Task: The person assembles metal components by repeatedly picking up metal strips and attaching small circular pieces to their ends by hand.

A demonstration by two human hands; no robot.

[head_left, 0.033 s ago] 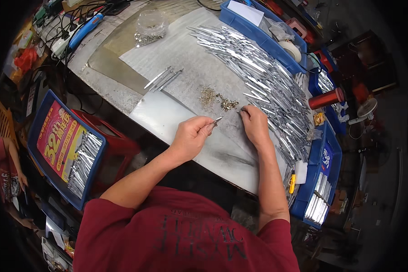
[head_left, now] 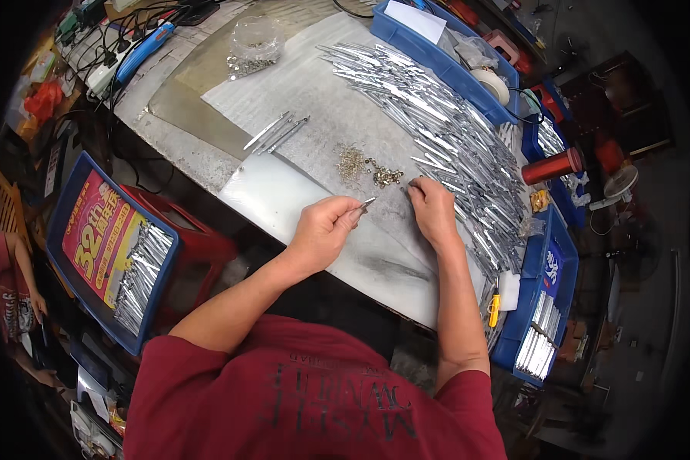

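Over the near part of the worktable, my left hand is closed in a pinch on a slim silver metal rod, whose tip pokes out past thumb and forefinger. The rest of it is hidden in the hand. To its right, my right hand has its fingertips pressed together; whatever sits between them is too small to make out. Just beyond the hands lie a pile of tiny gold-coloured pieces and a cluster of small, darker brass-like rings. A large heap of silver metal rods spreads beside my right hand.
A few loose rods lie at the left on the grey sheet. Farther back stands a clear bag of small metal parts. Blue bins line the right side; another blue bin stands left. A yellow-handled tool lies near right.
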